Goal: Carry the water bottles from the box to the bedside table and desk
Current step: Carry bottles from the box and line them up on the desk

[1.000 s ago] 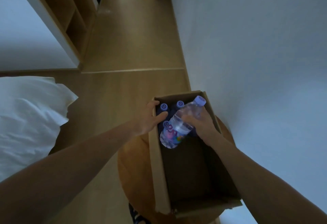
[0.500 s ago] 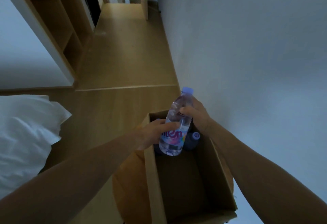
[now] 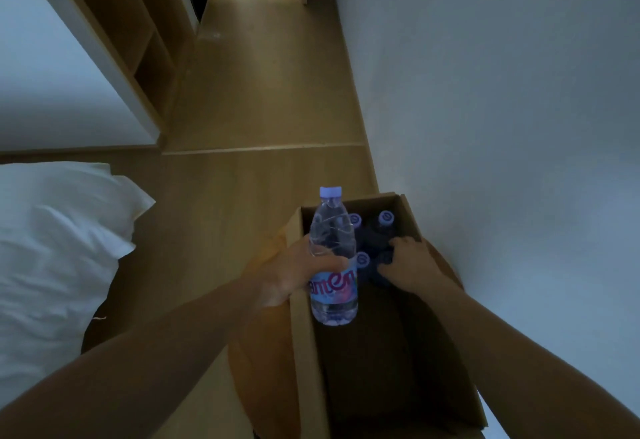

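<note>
Passed across in the last half second, the bottle (image 3: 333, 265) now stands upright in the left hand (image 3: 291, 274), which is wrapped round its label at lower centre of the frame, over the box's left wall; the right hand (image 3: 410, 265), which had it by the neck, has dropped back into the box (image 3: 304, 352), just right of centre; the boxed bottles (image 3: 377, 237) stand cap-up at the far end, long axes vertical, directly under and just above that hand in the frame, so it is plainly the nearer; its fingers lie on their dark shoulders, but shadow hides whether they grip one or only touch; three pale caps (image 3: 385, 217) show, and a fourth bottle may sit unseen beneath the palm; the box rests on a round table (image 3: 249, 369), its near end cut off at the bottom edge; a pillow (image 3: 59, 248) lies at left; no desk can be made out.
</note>
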Demonstrator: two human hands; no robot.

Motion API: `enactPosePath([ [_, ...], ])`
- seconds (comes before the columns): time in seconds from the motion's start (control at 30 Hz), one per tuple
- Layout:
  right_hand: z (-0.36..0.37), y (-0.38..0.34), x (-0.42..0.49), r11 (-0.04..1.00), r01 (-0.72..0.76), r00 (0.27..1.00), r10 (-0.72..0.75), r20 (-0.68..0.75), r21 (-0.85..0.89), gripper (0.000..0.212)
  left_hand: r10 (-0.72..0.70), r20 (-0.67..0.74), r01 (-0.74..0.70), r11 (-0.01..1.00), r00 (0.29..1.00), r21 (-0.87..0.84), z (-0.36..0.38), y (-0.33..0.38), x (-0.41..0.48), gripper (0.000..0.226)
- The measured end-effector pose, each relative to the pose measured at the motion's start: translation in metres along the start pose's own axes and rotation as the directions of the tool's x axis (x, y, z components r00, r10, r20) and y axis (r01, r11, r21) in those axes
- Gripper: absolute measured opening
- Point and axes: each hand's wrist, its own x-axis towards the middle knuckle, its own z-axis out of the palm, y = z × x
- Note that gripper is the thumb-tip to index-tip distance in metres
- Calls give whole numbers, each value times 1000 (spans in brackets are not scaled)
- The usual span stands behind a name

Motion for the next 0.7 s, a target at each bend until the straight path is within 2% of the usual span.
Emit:
enactPosePath([
  [0.1, 24, 7, 7, 997, -4, 994, 12, 111, -78, 64, 15, -22, -15, 1000, 1000, -9, 2, -6, 8, 20],
  [0.17, 32, 9, 10, 987, 41, 997, -30, 73, -156, 65, 24, -39, -26, 999, 999, -37, 4, -9, 11, 19],
  [0.27, 38, 16, 10, 957, 92, 996, -89, 24, -276, 53, 36, -59, -39, 998, 998, -59, 7, -13, 15, 18],
  [0.37, 43, 18, 8, 926, 127, 992, -109, 70, -355, 54, 36, -65, -40, 997, 997, -60, 8, -15, 17, 38],
  [0.43, 41, 17, 7, 919, 142, 989, -114, 97, -368, 52, 38, -65, -41, 998, 997, -53, 8, -17, 16, 38],
  [0.53, 30, 16, 4, 925, 176, 984, -153, 94, -337, 39, 45, -52, -47, 998, 998, -33, 13, -11, 11, 32],
  [0.63, 7, 12, -3, 936, 193, 981, -191, 35, -294, 25, 64, -63, -65, 998, 996, -14, 14, -4, 5, 44],
  [0.7, -9, 10, -10, 941, 192, 981, -189, 39, -277, 28, 72, -80, -73, 997, 994, -9, 15, 1, 1, 50],
])
